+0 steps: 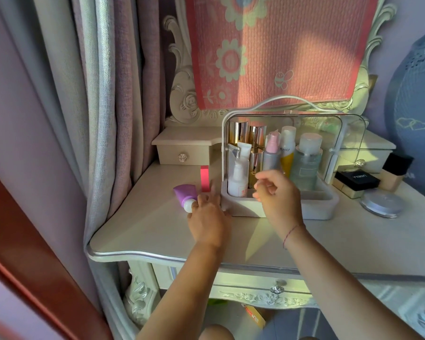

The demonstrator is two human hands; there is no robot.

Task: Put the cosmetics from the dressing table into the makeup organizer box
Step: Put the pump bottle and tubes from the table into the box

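Note:
The white makeup organizer box point(312, 207) stands on the dressing table point(142, 231) with its clear lid raised; several bottles and tubes stand inside it. A purple tube point(185, 194) with a white cap lies on the table to the box's left, and a pink stick point(204, 178) stands upright behind it. My left hand point(207, 217) lies flat on the table, fingers touching the tube's cap and reaching toward the pink stick. My right hand point(276, 197) hovers over the box's front left corner, fingers loosely curled, holding nothing.
Right of the box lie a black compact point(356, 180), a foundation bottle with a black cap point(395, 173) and a round silver compact point(381, 204). Small drawer units point(184, 149) sit at the back. A curtain hangs at the left; a pink cloth covers the mirror.

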